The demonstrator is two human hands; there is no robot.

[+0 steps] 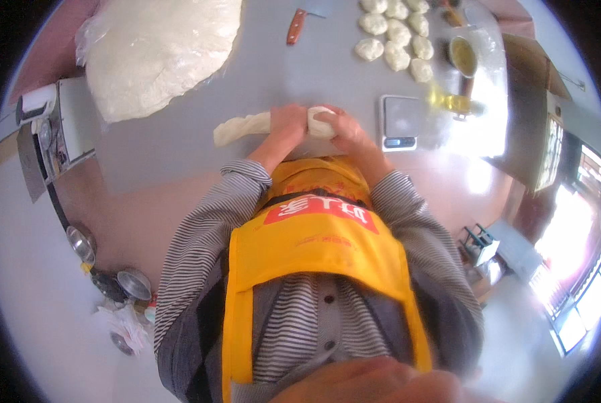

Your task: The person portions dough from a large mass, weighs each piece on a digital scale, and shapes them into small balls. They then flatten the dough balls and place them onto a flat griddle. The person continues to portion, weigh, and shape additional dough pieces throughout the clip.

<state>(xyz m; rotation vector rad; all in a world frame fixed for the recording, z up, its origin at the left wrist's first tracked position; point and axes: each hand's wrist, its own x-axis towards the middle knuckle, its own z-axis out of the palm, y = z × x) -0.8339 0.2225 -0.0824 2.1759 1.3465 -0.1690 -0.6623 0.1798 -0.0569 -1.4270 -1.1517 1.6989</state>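
Note:
A rope of pale dough lies on the grey tabletop, close to the edge by my apron. My left hand is wrapped around the rope, and its longer end sticks out to the left. At the other end, my right hand grips a rounded lump of dough, its fingers curled over the top. Whether the lump is still joined to the rope is hidden between the hands. To the right of my right hand stands a digital kitchen scale with a bare platform and a lit display.
A large dough mass under clear plastic covers the back left. Several dough pieces sit in rows at the back right. A wooden-handled blade lies behind my hands. On the right are a handled bowl and yellow liquid in a clear container.

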